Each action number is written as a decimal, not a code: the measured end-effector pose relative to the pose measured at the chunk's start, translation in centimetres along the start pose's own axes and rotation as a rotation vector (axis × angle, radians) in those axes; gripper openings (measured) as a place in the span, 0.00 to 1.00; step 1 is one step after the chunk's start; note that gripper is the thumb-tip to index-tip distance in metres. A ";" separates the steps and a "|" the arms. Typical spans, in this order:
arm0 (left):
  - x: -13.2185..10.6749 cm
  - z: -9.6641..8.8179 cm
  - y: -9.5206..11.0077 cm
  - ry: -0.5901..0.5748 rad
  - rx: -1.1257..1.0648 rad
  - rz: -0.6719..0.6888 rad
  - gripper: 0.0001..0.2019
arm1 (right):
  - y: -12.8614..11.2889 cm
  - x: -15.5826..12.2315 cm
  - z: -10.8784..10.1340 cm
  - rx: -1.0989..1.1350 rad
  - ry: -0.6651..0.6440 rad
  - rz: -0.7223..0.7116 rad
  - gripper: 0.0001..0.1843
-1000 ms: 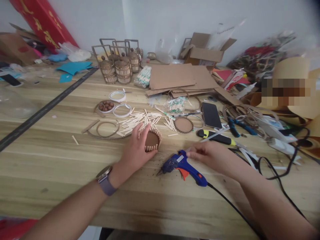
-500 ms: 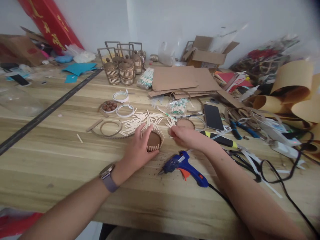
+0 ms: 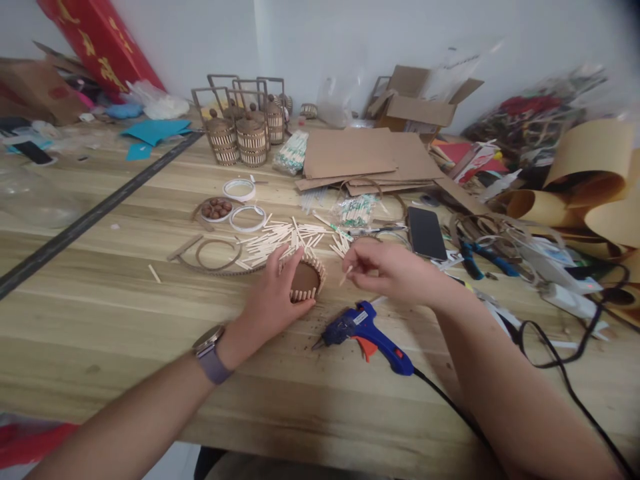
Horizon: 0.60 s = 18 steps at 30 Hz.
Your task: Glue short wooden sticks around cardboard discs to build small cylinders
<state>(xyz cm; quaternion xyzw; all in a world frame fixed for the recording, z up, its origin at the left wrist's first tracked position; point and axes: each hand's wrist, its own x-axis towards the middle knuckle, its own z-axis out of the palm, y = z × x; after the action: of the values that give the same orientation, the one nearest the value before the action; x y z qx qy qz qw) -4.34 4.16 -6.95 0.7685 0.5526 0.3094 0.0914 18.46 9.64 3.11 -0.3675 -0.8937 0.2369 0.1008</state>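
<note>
My left hand (image 3: 273, 290) curves round a small round brown base (image 3: 305, 276) edged with short upright wooden sticks, thumb on the near side and fingers at the far side. Part of that rim is hidden behind the fingers. To its right, my right hand (image 3: 387, 270) pinches a short wooden stick (image 3: 346, 275) between thumb and fingertips, a little above the table. A pile of loose wooden sticks (image 3: 280, 239) lies just beyond the base. In front of the right hand, a blue glue gun (image 3: 367, 330) rests on its side, nozzle pointing left.
Several lidded stick baskets (image 3: 251, 141) with tall handles stand at the back. Flat cardboard sheets (image 3: 350, 153), tape rolls (image 3: 249, 218), a bowl of brown beads (image 3: 217, 209) and a dark phone (image 3: 426, 233) lie around. Pliers (image 3: 470, 259) and a black cable (image 3: 450, 395) are at right.
My right hand has come up and slightly right from the small group of sticks, with a stick now showing in its pinch. My left hand stays round the base.
</note>
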 end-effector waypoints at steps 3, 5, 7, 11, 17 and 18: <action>0.0 0.0 0.0 0.003 0.001 0.011 0.45 | -1.2 -0.1 0.5 0.095 -0.032 -0.067 0.04; 0.0 0.0 0.0 0.003 -0.006 0.010 0.45 | -1.5 0.1 1.2 0.072 -0.018 -0.165 0.05; 0.0 0.0 0.0 0.001 -0.016 0.002 0.45 | -1.4 0.4 1.9 0.038 0.011 -0.245 0.06; 0.0 0.1 -0.1 0.001 -0.020 -0.005 0.44 | -0.8 0.7 2.6 -0.030 0.022 -0.289 0.08; 0.1 0.1 -0.1 0.001 -0.008 0.009 0.44 | -0.8 0.7 2.7 -0.100 0.032 -0.293 0.10; 0.1 0.1 -0.1 0.002 -0.005 0.011 0.44 | -0.9 0.7 2.7 -0.104 0.034 -0.290 0.10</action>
<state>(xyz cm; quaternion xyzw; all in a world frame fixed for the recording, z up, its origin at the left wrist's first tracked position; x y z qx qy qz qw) -4.35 4.28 -7.05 0.7711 0.5475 0.3121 0.0909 16.45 8.65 1.23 -0.2431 -0.9467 0.1669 0.1299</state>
